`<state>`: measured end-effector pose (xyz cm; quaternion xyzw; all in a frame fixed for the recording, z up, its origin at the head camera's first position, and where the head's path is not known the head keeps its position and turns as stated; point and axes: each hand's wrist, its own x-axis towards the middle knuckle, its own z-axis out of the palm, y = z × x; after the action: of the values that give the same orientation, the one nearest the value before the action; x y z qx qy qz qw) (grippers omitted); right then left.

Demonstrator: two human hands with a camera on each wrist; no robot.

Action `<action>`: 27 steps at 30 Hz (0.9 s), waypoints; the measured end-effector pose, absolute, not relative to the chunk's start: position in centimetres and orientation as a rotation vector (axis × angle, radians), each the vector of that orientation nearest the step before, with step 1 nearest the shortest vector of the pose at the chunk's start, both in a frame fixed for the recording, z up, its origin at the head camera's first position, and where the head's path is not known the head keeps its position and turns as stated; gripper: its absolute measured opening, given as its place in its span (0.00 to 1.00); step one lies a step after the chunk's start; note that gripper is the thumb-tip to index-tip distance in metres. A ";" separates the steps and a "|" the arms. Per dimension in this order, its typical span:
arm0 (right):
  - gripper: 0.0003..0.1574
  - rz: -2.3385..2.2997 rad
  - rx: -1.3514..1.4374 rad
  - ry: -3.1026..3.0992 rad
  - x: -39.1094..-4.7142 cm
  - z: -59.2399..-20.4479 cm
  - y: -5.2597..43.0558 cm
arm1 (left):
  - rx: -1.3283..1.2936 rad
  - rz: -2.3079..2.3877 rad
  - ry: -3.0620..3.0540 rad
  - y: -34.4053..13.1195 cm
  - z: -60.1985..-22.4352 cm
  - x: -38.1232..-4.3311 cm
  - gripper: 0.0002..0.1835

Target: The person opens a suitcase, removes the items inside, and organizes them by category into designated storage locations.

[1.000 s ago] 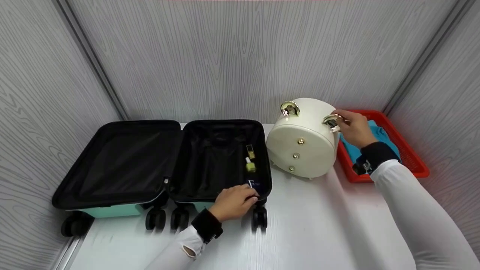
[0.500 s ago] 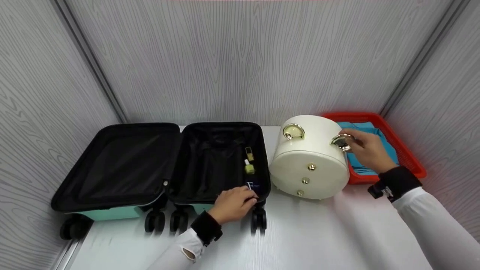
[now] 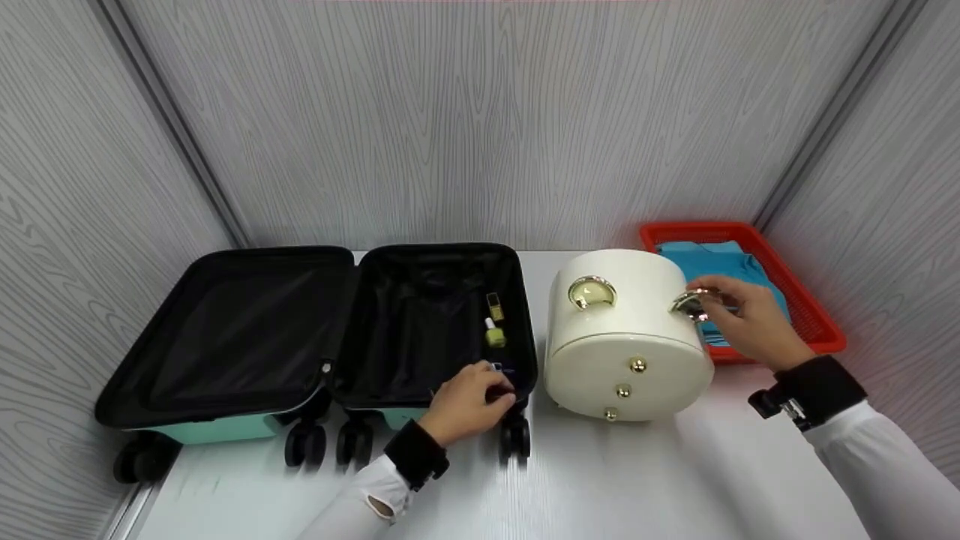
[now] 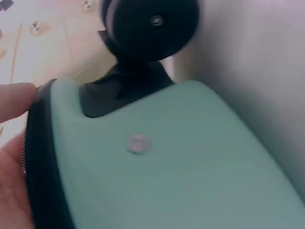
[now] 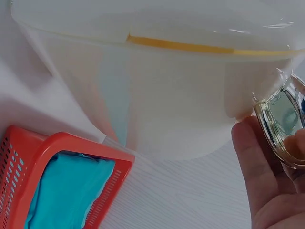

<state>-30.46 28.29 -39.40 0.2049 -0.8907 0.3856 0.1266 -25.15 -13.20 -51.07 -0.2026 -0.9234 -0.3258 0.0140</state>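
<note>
My right hand (image 3: 750, 319) grips the right gold handle (image 3: 694, 304) of a cream rounded cosmetic organizer (image 3: 637, 322) with three gold knobs on its front. In the right wrist view, fingers wrap the shiny handle (image 5: 274, 129) beside the organizer's glossy side (image 5: 176, 105). The organizer stands right of an open mint suitcase (image 3: 225, 429) with black lining. My left hand (image 3: 466, 405) reaches over the suitcase's front rim, its fingers at a dark item with pale print (image 3: 502, 367). Whether they hold it is hidden. A green bottle (image 3: 495, 334) and a small gold-framed item (image 3: 494, 306) lie inside.
A red basket (image 3: 814, 322) holding folded blue cloth (image 3: 720, 262) stands behind the organizer at the right. Grey panelled walls enclose the white table (image 3: 585, 487) at back and sides. Black suitcase wheels (image 3: 514, 436) jut out at the front.
The organizer has come toward me and slightly right, with my right hand on its handle, uncovering more of the basket. My left fingers have risen a little and cover more of the dark item.
</note>
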 end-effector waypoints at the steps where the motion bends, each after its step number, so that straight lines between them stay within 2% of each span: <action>1: 0.12 1.122 0.593 -2.600 -30.5 -39.3 28.2 | -0.596 -1.061 -2.851 -12.8 -50.8 -25.1 0.10; 5: 0.13 1.152 0.553 -2.648 -30.9 -38.9 27.5 | -0.570 -1.067 -2.711 -10.3 -49.2 -24.6 0.07; 10: 0.21 1.137 0.494 -2.703 -31.7 -38.3 26.9 | -0.742 -0.863 -2.526 -6.2 -47.2 -23.8 0.06; 18: 0.22 1.032 0.494 -2.708 -32.4 -38.6 26.9 | -0.853 -0.419 -2.385 -0.5 -45.4 -24.1 0.22; 27: 0.23 1.099 0.375 -2.698 -32.2 -39.4 26.7 | -0.705 0.118 -2.238 3.6 -44.7 -24.4 0.27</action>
<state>-32.21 26.69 -39.43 0.1270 -0.9138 0.3722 0.1018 -24.41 3.59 -44.66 -0.2767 -0.8789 0.0462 0.3857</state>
